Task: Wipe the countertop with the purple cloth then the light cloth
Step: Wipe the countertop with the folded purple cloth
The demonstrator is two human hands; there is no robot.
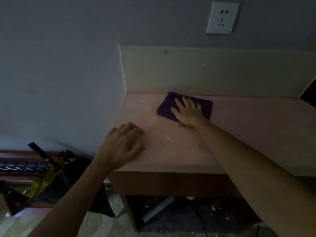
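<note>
Dim pink worktop [171,151], wall corner. Right hand [188,113] presses flat, fingers straight, on folded purple cloth [166,106]: soft, light, likely bunches; palm pressure suits. Left hand [121,146] rests loosely curled, holding nothing.

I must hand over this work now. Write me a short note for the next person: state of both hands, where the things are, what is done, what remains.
Right hand: flat, fingers straight, pressing the folded purple cloth near the back of the countertop.
Left hand: rests on the countertop's front left part, fingers loosely bent, holding nothing.
Done: purple cloth is on the surface; how much is wiped cannot be told. White specks show left of and in front of the cloth.
Left: finish the purple wipe, then wipe with the light cloth, which is not in view.
</note>
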